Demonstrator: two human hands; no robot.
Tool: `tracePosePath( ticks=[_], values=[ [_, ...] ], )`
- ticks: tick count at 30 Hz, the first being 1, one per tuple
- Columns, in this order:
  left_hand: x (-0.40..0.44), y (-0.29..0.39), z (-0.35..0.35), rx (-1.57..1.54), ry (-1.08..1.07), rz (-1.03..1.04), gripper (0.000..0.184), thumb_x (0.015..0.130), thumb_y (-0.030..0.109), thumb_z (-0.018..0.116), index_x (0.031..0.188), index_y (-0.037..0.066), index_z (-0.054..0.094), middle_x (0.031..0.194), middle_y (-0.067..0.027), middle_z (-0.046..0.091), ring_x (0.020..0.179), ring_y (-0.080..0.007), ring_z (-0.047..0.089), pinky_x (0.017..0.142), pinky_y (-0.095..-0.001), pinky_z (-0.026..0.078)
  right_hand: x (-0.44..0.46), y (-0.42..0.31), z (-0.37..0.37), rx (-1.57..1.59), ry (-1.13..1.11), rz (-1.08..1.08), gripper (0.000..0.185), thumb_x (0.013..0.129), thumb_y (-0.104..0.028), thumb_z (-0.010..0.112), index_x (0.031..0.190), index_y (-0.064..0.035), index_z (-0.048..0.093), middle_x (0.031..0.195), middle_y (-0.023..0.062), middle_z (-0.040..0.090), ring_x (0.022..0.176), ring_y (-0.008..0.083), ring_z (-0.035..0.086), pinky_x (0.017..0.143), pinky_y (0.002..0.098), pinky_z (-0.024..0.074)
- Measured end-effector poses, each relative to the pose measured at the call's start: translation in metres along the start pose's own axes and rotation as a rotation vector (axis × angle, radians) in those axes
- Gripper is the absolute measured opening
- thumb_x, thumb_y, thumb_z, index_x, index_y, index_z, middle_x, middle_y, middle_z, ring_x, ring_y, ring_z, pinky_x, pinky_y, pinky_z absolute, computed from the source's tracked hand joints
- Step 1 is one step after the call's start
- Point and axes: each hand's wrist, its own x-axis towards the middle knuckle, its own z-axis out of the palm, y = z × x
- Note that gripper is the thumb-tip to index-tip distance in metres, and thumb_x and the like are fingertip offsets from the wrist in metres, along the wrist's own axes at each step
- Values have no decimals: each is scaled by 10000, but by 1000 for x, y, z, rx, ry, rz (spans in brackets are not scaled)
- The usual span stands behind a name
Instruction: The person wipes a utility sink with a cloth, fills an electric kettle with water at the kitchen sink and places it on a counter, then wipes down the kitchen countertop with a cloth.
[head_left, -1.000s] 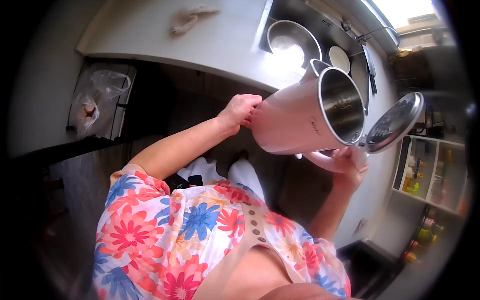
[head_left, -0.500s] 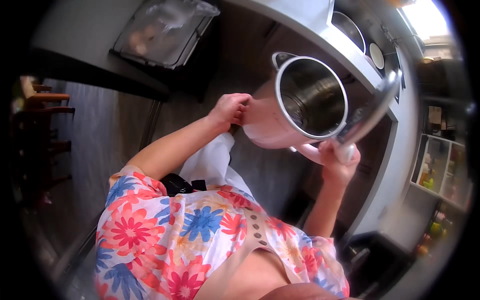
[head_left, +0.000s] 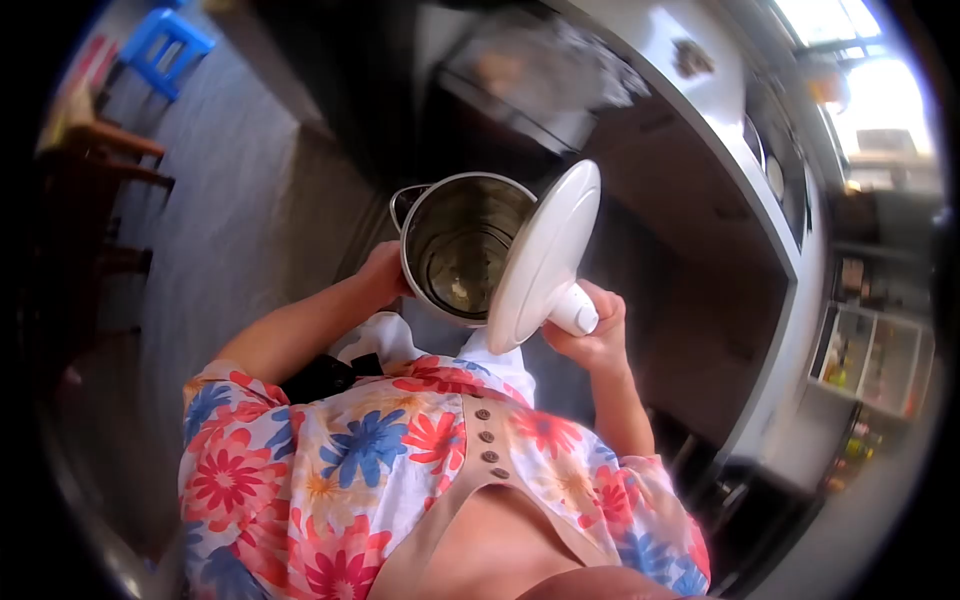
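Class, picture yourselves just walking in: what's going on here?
Someone in a flowered shirt holds a metal-lined jug in mid-air, away from the counter. The left hand is against its side; the right hand is closed opposite, beside the raised lid. Whether anything is inside isn't clear.

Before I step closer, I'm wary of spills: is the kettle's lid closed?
No, the white lid is tilted open, so the inside of the kettle shows.

Blue stool [head_left: 178,30] on grey floor [head_left: 225,190]
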Motion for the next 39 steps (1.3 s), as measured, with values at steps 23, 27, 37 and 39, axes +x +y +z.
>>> tracePosePath(
  ticks=[23,27,37,39],
  values=[
    [-248,465,-328,648,956,844,234,841,183,538,1020,39,582,878,-53,605,791,-114,566,691,-240,461,426,-166,463,322,-558,36,283,620,54,608,900,18,582,723,-16,558,642,43,495,555,202,406],
    [-346,625,-251,1197,888,1552,249,880,139,456,1070,7,547,1095,-92,555,1089,-210,458,921,-317,352,494,-182,534,463,-514,-8,280,617,62,601,893,16,584,696,-26,541,618,34,482,528,195,391],
    [-267,878,-176,2537,473,1590,571,855,531,327,1111,75,559,1205,-70,508,1235,-314,326,974,-469,235,649,-235,583,540,-80,-99,282,628,65,594,906,20,586,690,-24,540,599,34,484,522,189,392],
    [-245,923,-190,2578,523,1531,570,858,526,328,1120,74,555,1203,-79,509,1229,-307,337,973,-476,232,682,-250,586,582,3,-115,251,631,65,581,875,8,587,672,-36,524,572,25,466,488,190,385]
  ],
)
